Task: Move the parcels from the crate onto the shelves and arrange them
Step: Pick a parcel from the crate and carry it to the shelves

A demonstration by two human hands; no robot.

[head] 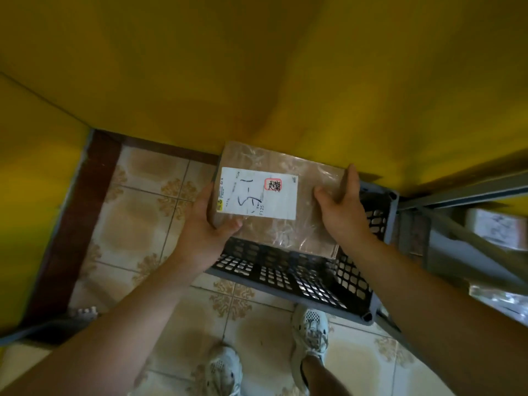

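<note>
One parcel [288, 230] held above the mesh crate [285, 278].

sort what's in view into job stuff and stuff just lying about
Job: parcel, held by left hand and right hand; crate; shelves; shelved parcel.
Just there: white shoes, tiled floor, yellow wall.

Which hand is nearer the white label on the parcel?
Left. The left hand grips the parcel right at the label; the right hand holds the opposite edge, apart from it.
</note>
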